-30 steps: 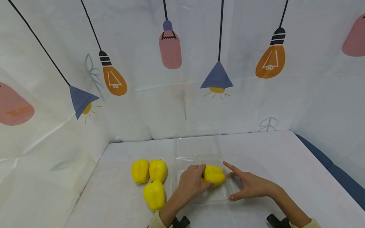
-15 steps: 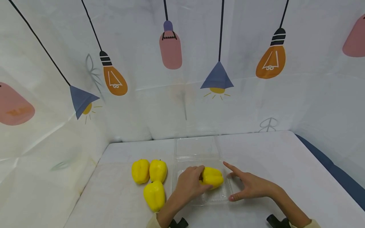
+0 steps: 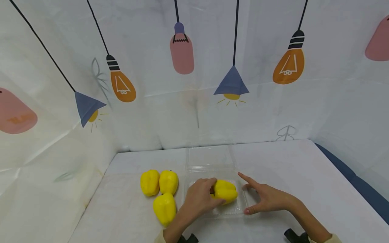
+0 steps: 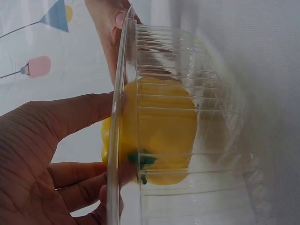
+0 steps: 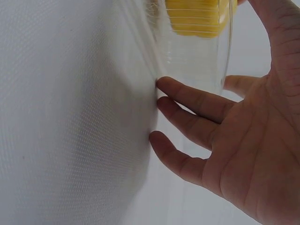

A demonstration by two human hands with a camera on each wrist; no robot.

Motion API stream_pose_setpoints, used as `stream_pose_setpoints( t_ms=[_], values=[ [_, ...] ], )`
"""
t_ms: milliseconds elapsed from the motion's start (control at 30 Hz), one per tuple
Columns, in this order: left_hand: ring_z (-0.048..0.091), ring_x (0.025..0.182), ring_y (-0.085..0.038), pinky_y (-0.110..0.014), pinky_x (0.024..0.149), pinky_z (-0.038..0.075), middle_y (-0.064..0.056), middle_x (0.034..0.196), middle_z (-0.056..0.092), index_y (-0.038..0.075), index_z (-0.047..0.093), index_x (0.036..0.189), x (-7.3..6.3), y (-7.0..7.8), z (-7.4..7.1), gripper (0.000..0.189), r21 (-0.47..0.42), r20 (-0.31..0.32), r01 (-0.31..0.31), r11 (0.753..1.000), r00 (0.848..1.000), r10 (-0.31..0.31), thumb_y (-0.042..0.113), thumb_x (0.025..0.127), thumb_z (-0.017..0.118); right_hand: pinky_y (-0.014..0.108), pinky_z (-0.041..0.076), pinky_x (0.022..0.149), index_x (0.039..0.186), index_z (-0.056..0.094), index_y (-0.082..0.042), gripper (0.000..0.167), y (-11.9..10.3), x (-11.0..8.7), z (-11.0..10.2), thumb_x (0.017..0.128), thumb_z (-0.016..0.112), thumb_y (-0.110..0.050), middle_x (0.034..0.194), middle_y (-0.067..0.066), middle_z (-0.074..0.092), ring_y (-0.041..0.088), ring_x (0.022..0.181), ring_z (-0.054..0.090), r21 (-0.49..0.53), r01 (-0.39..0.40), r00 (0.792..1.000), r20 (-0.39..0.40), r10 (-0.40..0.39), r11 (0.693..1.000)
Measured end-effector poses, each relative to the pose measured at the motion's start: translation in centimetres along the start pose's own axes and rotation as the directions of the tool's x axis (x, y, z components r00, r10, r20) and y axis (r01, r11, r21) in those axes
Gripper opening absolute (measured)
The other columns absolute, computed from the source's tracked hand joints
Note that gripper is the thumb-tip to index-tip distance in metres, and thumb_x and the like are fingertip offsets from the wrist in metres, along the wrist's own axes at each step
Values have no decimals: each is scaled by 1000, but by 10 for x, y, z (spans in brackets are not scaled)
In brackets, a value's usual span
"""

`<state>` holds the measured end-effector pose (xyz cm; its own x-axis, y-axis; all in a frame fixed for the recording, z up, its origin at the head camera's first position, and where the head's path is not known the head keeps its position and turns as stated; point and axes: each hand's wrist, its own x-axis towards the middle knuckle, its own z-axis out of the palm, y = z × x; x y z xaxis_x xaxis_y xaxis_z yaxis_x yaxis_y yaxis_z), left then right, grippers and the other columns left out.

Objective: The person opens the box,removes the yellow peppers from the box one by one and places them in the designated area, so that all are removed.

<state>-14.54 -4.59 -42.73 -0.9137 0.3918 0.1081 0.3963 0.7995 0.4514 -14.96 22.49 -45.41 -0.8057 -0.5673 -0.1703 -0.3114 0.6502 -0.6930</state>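
Note:
A yellow bell pepper [image 3: 226,191] with a green stem lies on its side within a clear plastic clamshell container [image 3: 217,211]. My left hand [image 3: 199,196] holds it by the stem end, thumb on the near side and fingers on the far side. In the left wrist view, the pepper [image 4: 161,131] shows through the ribbed container wall, and the left hand [image 4: 51,140] reaches over the rim. My right hand [image 3: 270,198] is at the container's right side, fingers spread. Its fingertips [image 5: 164,84] are down by the white tabletop in the right wrist view.
Left of the container, three more yellow bell peppers are grouped: one at the back left [image 3: 150,182], one beside it [image 3: 168,182] and one nearer [image 3: 164,208]. The container's clear lid [image 3: 209,157] lies folded back. A lamp-printed white curtain [image 3: 146,118] stands behind the table.
My left hand and the pepper in it have shifted slightly left and nearer to me inside the container. The right hand stays where it was.

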Motion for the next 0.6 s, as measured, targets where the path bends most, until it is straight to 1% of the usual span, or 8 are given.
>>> stream_pose_setpoints(
  t_ms=[100,300,433,600],
  values=[
    [45,68,-4,-21,58,38,14,73,54,21,64,99,-2,0,-3,46,-3,-4,2,1000,1000,-2,50,67,80,64,33,96,152,3,-28,108,1,0,0,74,75,-50,132,11,51,36,124,44,-1,-1,1000,2,1,1000],
    [45,70,-3,-19,59,39,16,76,57,22,64,103,-5,-3,-7,48,-3,-24,-26,1000,999,26,51,68,79,64,34,95,152,2,-28,108,1,0,0,75,75,-48,132,12,52,36,123,45,-2,-5,1000,4,5,1000],
    [46,71,-4,-19,60,40,15,79,58,21,64,108,-8,-3,-11,51,2,-32,-34,999,999,34,52,69,78,64,34,94,152,2,-27,108,0,0,0,75,75,-48,132,13,52,37,123,45,-7,-7,1000,4,7,1000],
    [45,72,-4,-18,60,39,15,80,59,21,63,110,-12,-5,-17,52,16,-45,-44,999,998,45,53,70,77,63,35,95,152,2,-27,109,0,1,0,74,74,-51,132,13,52,36,122,46,-26,-12,1000,4,12,1000]
  ],
)
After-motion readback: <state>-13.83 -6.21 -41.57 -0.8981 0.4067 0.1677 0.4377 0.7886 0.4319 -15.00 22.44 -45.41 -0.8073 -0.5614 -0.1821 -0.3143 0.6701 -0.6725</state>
